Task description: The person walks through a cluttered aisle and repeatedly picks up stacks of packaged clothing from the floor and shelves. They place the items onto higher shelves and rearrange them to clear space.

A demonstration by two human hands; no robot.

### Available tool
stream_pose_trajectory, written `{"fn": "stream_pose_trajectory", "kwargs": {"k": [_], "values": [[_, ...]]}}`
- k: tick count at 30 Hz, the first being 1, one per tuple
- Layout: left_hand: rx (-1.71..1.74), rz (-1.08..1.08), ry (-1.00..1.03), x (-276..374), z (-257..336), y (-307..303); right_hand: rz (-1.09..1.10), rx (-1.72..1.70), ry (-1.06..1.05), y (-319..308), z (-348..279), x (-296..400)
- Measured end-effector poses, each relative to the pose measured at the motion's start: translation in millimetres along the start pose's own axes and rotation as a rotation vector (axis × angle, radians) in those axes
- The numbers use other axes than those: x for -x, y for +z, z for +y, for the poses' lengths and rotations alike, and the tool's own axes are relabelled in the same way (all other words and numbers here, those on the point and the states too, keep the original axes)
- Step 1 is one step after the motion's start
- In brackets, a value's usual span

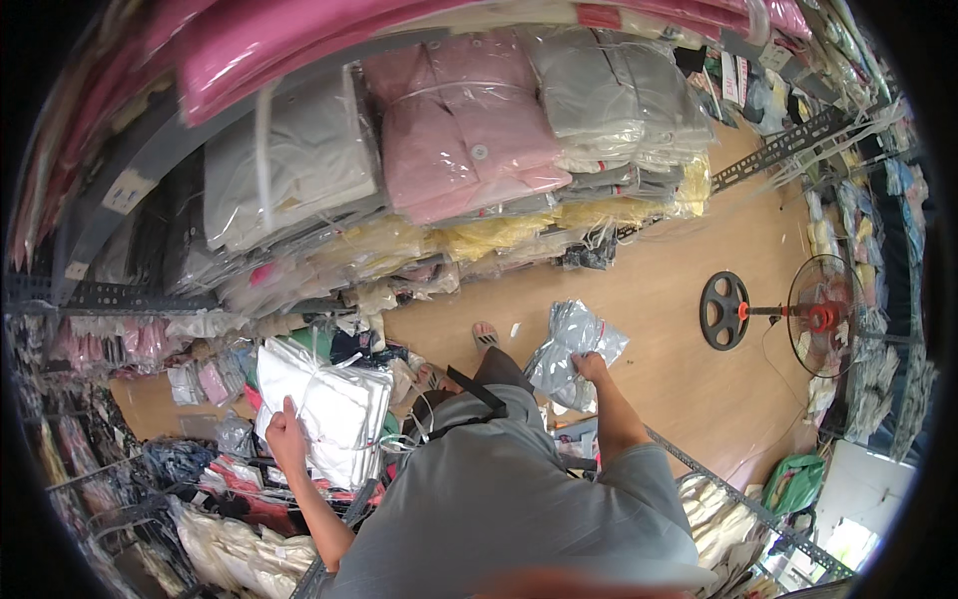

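Note:
My left hand point(287, 434) is closed at the near side of a tied bundle of white folded garments point(329, 408), its fingers around the white tie or the bundle's edge. The bundle hangs to the left of my body. On my right, my right hand point(589, 365) grips a bundle of grey garments in clear plastic bags point(565, 344), held out above the floor. In front of me, a shelf carries stacks of bagged clothes: grey garments point(288, 157), a pink buttoned garment point(468, 142) and more grey garments point(610, 97).
A pedestal fan point(822, 317) with a round black base stands on the brown floor point(658, 262) at right. Slotted metal shelf rails point(782, 150) run nearby. Packed garments line both sides, cream ones point(239, 550) at lower left. A green bag point(795, 483) sits at lower right.

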State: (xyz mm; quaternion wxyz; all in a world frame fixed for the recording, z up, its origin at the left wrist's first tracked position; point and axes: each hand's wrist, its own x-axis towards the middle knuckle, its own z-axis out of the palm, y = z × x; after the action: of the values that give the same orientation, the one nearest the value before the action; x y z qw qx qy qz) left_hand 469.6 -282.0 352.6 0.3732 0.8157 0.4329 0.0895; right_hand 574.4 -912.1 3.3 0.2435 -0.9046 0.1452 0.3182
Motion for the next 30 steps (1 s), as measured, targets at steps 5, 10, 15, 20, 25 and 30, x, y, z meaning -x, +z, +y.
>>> {"fn": "stream_pose_trajectory", "kwargs": {"k": [5,10,15,20,25,30], "values": [[-0.097,-0.044,-0.006,18,1,18,-0.056,0.043,-0.054,-14,-1,-16],[-0.076,-0.107,0.022,21,-13,32,0.019,0.072,-0.073,1,12,-8],[-0.083,-0.132,0.033,27,-13,30,-0.012,0.158,-0.089,10,22,31],[0.033,-0.159,0.161,31,-13,21,-0.178,0.248,0.0,-2,0,72],[0.041,-0.126,0.217,30,-24,-5,-0.266,0.327,-0.037,-12,-31,111],[-0.053,-0.09,0.299,26,-30,-21,-0.322,0.438,-0.328,26,23,98]]}}
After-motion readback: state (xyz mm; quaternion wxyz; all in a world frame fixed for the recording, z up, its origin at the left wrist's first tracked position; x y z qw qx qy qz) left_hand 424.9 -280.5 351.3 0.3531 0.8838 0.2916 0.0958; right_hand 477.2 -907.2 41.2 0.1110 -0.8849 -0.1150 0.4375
